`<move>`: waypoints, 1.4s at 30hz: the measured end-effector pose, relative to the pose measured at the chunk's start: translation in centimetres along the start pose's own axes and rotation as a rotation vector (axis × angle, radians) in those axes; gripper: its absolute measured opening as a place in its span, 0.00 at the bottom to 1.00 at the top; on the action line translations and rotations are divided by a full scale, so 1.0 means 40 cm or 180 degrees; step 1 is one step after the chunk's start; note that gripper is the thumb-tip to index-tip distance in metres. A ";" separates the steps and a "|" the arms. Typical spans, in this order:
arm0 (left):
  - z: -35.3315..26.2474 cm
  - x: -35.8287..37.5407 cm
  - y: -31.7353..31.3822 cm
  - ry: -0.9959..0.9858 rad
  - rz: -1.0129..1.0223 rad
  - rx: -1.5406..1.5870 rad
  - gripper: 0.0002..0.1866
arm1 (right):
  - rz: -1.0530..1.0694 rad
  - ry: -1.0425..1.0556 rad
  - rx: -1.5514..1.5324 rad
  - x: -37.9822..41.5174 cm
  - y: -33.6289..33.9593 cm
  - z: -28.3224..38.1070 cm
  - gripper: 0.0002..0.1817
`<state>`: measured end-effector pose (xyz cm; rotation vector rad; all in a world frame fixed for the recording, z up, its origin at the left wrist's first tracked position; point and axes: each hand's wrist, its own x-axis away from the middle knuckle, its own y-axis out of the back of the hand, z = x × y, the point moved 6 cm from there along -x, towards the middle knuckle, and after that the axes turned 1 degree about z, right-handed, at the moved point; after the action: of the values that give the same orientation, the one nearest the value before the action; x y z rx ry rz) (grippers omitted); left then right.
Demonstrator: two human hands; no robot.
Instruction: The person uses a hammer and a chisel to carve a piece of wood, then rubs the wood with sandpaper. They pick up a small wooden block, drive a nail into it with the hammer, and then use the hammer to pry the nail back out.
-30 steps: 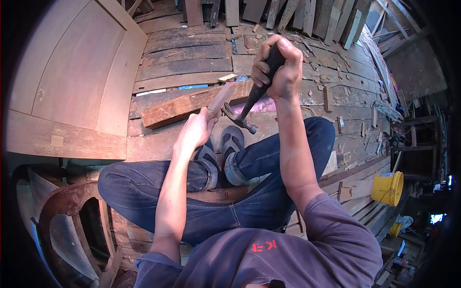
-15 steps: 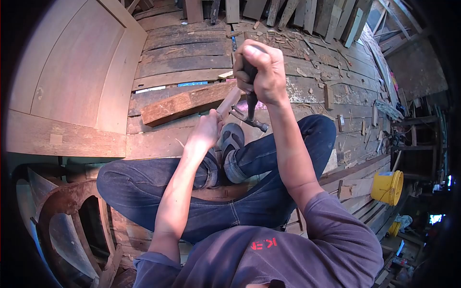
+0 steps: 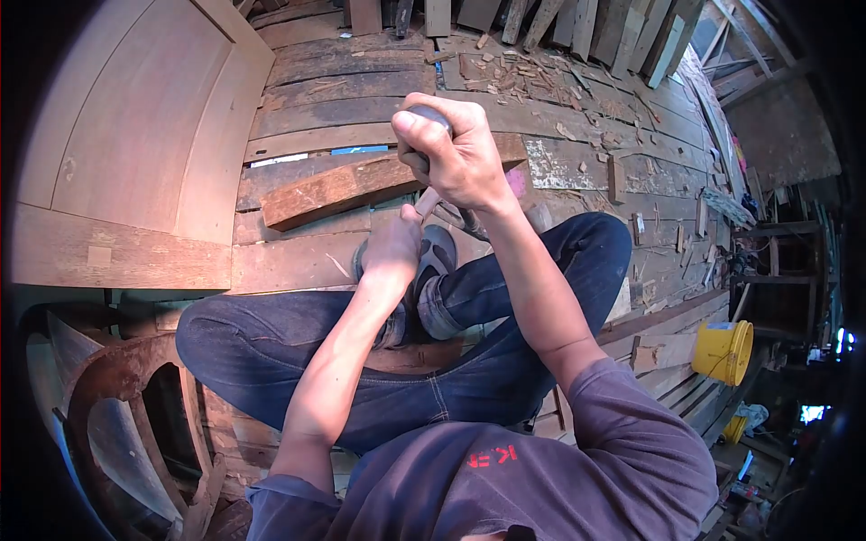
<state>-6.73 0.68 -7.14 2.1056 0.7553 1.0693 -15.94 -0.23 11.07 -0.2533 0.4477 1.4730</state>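
My right hand (image 3: 453, 149) is wrapped round the dark handle of a hammer, whose head (image 3: 472, 224) shows partly below the fist. Just left of it and lower, my left hand (image 3: 394, 242) grips a small wooden piece (image 3: 428, 202) above my shoes. The right hand and forearm hide part of that piece and most of the hammer. Behind both hands a thick reddish-brown wooden beam (image 3: 334, 191) lies across the floorboards.
A panelled wooden door (image 3: 126, 135) stands at the left, above a curved wooden frame (image 3: 117, 370). Wood scraps (image 3: 514, 77) litter the floor, with planks (image 3: 586, 32) leaning at the back. A yellow bucket (image 3: 722, 352) sits at the right.
My right hand has moved left and down with the hammer, towards the wooden piece. My left hand has shifted slightly, and its piece is now more hidden.
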 end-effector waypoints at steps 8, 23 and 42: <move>0.016 -0.002 0.042 -0.0515 -0.0222 0.0244 0.16 | -0.0032 0.0076 0.0004 -0.001 0.012 0.006 0.17; 0.056 -0.017 0.109 -0.0996 -0.0387 0.0789 0.20 | -0.1083 -0.0001 -0.1503 -0.002 0.215 0.014 0.21; -0.010 0.017 0.096 -0.1091 -0.0570 0.0920 0.19 | -0.1960 0.0102 -0.0962 0.019 0.258 0.066 0.20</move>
<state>-5.96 -1.12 -3.74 2.3258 0.9468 0.5071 -25.78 2.56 14.18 -0.5989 0.1441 0.9244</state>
